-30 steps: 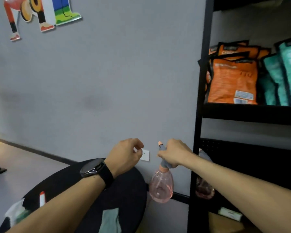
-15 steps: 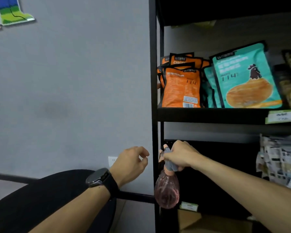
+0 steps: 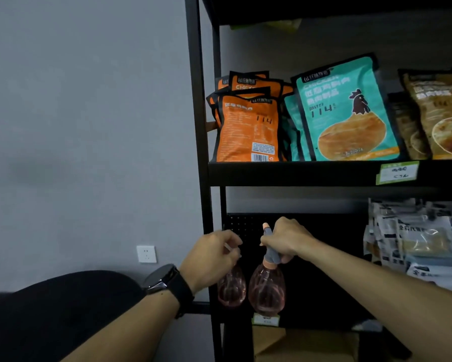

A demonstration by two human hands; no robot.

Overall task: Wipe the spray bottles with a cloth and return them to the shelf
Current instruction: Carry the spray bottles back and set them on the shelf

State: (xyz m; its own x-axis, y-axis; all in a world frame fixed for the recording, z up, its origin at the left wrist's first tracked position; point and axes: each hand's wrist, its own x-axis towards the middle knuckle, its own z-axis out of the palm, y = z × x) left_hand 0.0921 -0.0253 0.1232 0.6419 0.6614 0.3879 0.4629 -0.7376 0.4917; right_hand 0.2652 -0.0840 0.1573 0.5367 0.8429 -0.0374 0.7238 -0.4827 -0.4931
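My right hand (image 3: 285,241) grips the grey spray head of a pink see-through spray bottle (image 3: 266,291) and holds it upright against the black pegboard panel (image 3: 324,231) of the shelf unit. A second pink spray bottle (image 3: 231,288) hangs just left of it. My left hand (image 3: 211,257), with a black watch on the wrist, is curled in front of that second bottle's top and hides it. A pale part shows at the fingertips. Whether the left hand holds it is unclear. No cloth is in view.
The shelf board (image 3: 298,173) above carries orange bags (image 3: 245,126), teal bags (image 3: 347,111) and brown bags (image 3: 439,113). Grey packets (image 3: 415,239) fill the right of the lower bay. A cardboard box (image 3: 298,343) sits below, a black round table (image 3: 49,309) at lower left.
The view has swung right and closer to the shelf. My right hand carried the bottle from beside the table to the pegboard, next to the hanging bottle. My left hand moved to that bottle's top.
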